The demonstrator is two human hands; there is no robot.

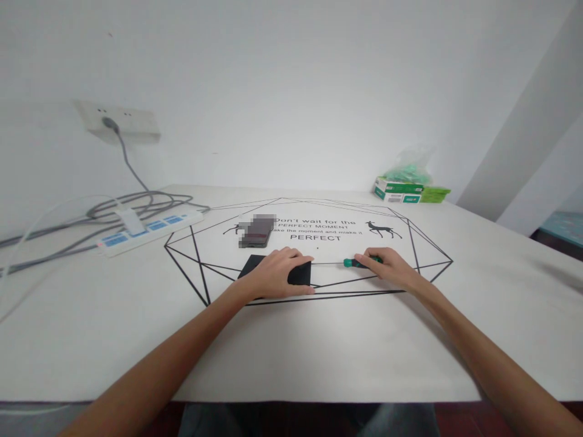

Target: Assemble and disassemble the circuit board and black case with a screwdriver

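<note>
A flat black rectangular object [299,277] lies on the table, its exact kind unclear. Over it rests my left hand [277,273], thumb at the near edge and fingers along the far one, closed around its right part. In my right hand [387,265] is a screwdriver [348,263] with a green and black handle, my fingers wrapped round the grip. Its thin metal shaft points left, and the tip reaches the right edge of the black object. Whether the tip is inside that edge or only against it, I cannot tell.
A dark phone [259,232], partly pixelated, lies beyond my left hand. At left are a white power strip [152,232] with a plugged-in charger and coiled grey cables [136,203]. Green and white boxes [398,189] with a plastic bag stand at the back right, by the wall.
</note>
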